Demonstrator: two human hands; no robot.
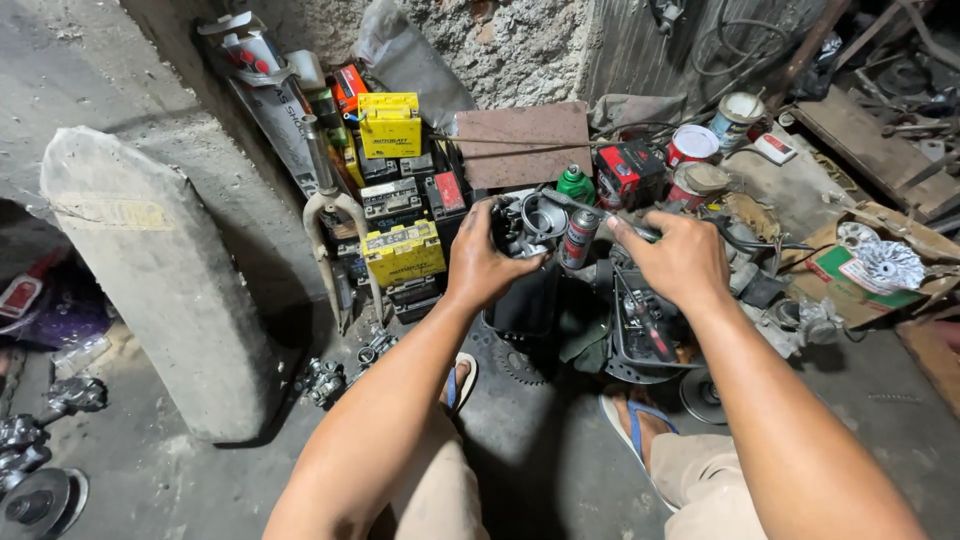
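My left hand (pixel 487 262) grips a grey metal engine part (pixel 530 222) with a round opening, held up in front of me. My right hand (pixel 683 260) is closed around a slim metal tool (pixel 590 208) whose tip reaches into that part. A small spray can (pixel 577 238) stands just behind, between my two hands. Below my hands a black basket (pixel 640 340) holds tools, one with a red handle. My feet in blue sandals (pixel 632 415) rest on the concrete floor.
Stacked yellow and black batteries (pixel 398 250) lean against the wall at left, beside a concrete post (pixel 160 270). Paint tins (pixel 692 145), a green bottle (pixel 575 185) and a red box (pixel 630 170) crowd the back. Cardboard with a finned metal disc (pixel 888 265) lies right. Gears (pixel 518 362) lie on the floor.
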